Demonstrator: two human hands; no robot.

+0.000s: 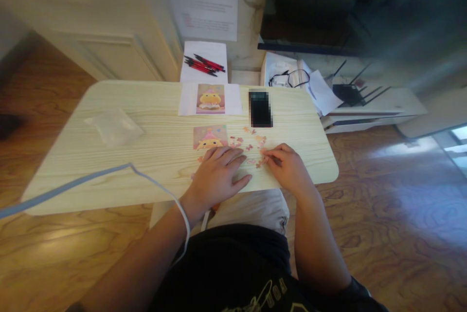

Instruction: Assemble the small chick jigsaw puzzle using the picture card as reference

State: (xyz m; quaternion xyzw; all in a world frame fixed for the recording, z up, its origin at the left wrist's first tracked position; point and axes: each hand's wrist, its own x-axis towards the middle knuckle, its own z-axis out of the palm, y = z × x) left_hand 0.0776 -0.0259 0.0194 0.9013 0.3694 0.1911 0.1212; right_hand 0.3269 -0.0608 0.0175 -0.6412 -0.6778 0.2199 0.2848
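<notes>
A partly assembled jigsaw puzzle [210,137] lies on the light wooden table [160,127], its top showing a yellow figure with a pink hat. My left hand [219,175] rests palm down just below it with fingers stretched out, covering whatever lies underneath. Loose puzzle pieces [249,147] are scattered to the right of the puzzle. Among them, my right hand [286,166] pinches a small puzzle piece [265,153] between thumb and index finger. A sheet with the reference picture [210,99] lies behind the puzzle.
A blurred black phone [260,110] lies behind the loose pieces. At the left is a clear plastic bag [115,127]. Red pens [204,64] lie on white paper beyond the table. A grey-white cable [87,178] crosses the left foreground near my left wrist. A router [350,94] stands at right.
</notes>
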